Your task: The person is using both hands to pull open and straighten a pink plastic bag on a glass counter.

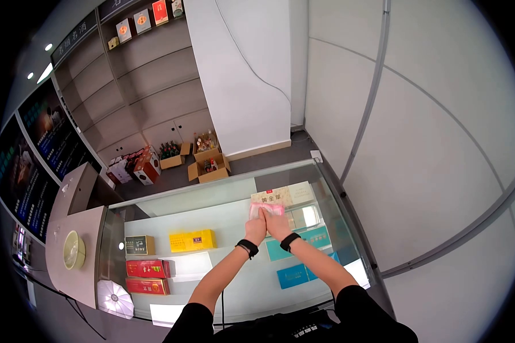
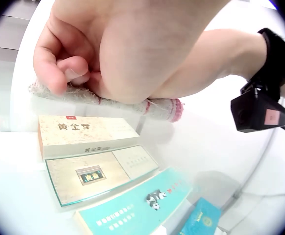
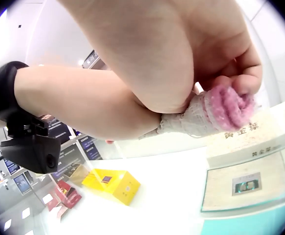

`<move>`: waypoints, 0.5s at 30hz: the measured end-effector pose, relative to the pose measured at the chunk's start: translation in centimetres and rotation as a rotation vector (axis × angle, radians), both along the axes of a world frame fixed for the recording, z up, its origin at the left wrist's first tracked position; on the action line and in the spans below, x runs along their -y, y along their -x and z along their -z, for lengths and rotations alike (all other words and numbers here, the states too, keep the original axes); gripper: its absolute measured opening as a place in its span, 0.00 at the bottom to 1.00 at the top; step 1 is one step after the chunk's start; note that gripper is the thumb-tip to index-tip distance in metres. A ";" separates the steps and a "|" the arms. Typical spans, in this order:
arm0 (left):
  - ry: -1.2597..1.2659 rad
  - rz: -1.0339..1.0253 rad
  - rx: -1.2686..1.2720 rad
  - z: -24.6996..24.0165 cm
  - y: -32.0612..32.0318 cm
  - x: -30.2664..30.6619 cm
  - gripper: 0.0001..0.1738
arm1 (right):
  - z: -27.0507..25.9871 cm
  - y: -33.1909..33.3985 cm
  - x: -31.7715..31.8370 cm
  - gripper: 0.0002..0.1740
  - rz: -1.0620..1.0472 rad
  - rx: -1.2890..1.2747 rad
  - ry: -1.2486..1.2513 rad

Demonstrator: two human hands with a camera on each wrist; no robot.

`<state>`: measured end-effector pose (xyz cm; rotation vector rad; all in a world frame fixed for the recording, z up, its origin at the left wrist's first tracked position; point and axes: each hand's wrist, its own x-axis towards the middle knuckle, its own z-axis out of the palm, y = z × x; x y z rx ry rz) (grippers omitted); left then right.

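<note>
Over the far right part of a glass-topped display counter (image 1: pixel 243 168), a person's two bare hands work close together on a rolled cloth (image 3: pixel 233 108). The cloth is bunched into a narrow, rope-like roll, uneven along its length. Most of it is greyish white with a loose, fuzzy weave, and stray threads stick out along it. Thin reddish bands cross the roll, and one end is soft pink, its layers folded into a rough spiral like the end of a rolled towel. From the head view it appears as a small patch of pink and white just beyond the knuckles. The left hand (image 1: pixel 256 230) grips the roll with bent fingers; the right hand (image 1: pixel 278 225) also holds it, fingers curled near the pink end. Whether the cloth touches the glass, I cannot tell. Below and around it, through the glass, lie a cream box (image 1: pixel 272 197) with dark Chinese characters, a turquoise box (image 2: pixel 132 203) picturing pandas, and a blue box (image 1: pixel 292 276). Farther left sit a yellow box (image 1: pixel 193 240) and two red boxes (image 1: pixel 146 268).
</note>
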<state>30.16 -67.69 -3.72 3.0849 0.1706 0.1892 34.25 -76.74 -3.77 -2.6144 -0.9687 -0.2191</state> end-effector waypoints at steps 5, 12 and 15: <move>-0.029 0.084 0.106 0.0 3.8 1.4 0.31 | -1.0 3.2 2.0 0.22 -0.047 0.008 0.054; -0.033 0.033 0.051 -0.1 2.2 1.5 0.33 | -0.6 2.0 1.2 0.23 -0.028 -0.022 0.064; -0.028 0.011 0.058 -0.2 2.6 1.6 0.33 | -0.3 2.3 1.3 0.24 -0.018 -0.047 0.078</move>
